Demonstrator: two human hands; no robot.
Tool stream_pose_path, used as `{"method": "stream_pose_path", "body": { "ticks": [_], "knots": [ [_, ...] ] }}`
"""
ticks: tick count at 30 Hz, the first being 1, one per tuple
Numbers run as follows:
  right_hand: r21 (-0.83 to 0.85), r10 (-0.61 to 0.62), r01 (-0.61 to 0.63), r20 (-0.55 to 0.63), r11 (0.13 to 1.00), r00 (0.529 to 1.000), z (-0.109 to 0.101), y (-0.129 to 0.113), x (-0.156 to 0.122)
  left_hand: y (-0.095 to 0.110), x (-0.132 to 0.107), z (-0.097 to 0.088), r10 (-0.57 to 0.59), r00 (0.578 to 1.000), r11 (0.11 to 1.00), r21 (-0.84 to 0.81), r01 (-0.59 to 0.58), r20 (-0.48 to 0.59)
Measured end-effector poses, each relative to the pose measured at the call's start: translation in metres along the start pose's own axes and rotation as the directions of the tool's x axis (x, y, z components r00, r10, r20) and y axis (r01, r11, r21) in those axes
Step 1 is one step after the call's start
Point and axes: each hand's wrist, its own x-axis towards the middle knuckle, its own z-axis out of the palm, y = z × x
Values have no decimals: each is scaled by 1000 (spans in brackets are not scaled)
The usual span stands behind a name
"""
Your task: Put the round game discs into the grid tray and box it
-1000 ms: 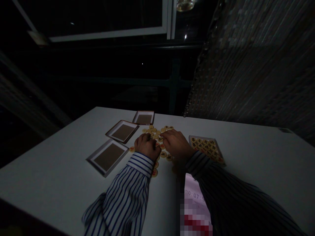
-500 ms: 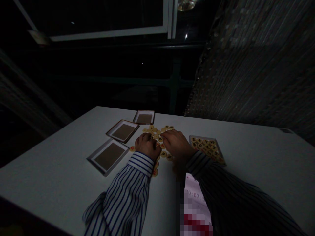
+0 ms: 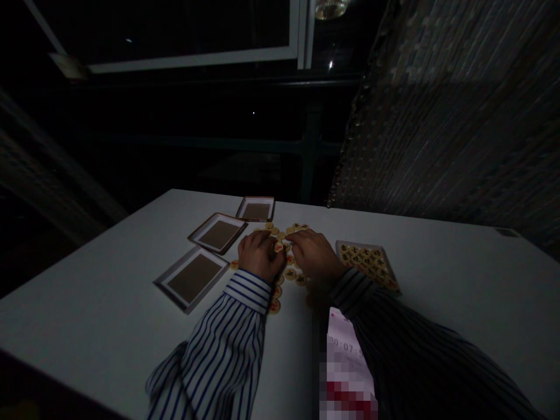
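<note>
A loose heap of round yellow game discs [image 3: 289, 273] with black or red characters lies on the white table [image 3: 87, 303]. My left hand [image 3: 259, 255] rests on the heap's left side, fingers curled down over the discs. Close beside it, my right hand [image 3: 314, 252] covers the heap's right side with bent fingers that touch the discs. What either hand grips is hidden. Both arms wear striped sleeves. A tray filled with discs [image 3: 368, 263] sits just right of my right hand.
Three shallow trays with brown floors lie left and behind the heap: a near one [image 3: 191, 279], a middle one [image 3: 217, 233] and a far one [image 3: 256, 209]. A pink paper [image 3: 345, 344] lies near the front edge. Dark window and a woven curtain stand behind the table.
My left hand has slid a little forward and up over the discs, toward the far part of the heap. My right hand has barely shifted.
</note>
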Motion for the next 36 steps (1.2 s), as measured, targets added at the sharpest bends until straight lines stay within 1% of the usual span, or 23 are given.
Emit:
{"method": "stream_pose_path", "body": {
  "ticks": [5, 8, 13, 18, 22, 27, 36],
  "knots": [
    [-5, 9, -9, 21, 1000, 1000, -3, -2, 0, -3, 3, -4, 38, 998, 998, -49, -36, 40],
    [4, 28, -29, 24, 1000, 999, -2, -2, 0, -2, 5, -8, 43, 998, 996, -77, -39, 49],
    [29, 17, -16, -37, 999, 999, -1, 0, -1, 3, 6, -14, 22, 1000, 994, -103, -21, 13],
    [32, 28, -27, -37, 999, 999, -1, 1, -1, 4, 5, -14, -5, 1000, 993, -120, 3, -17],
    [41, 27, -25, -53, 999, 998, -2, 1, 0, 4, 5, -14, 9, 999, 991, -132, -16, -47],
    [45, 69, -67, -48, 997, 996, -6, 2, 2, 7, 6, -18, 16, 997, 992, -125, -26, -76],
    [75, 67, -57, -138, 995, 988, -13, 7, 5, 11, 7, -23, 48, 992, 986, -151, -65, -118]
  ]
}}
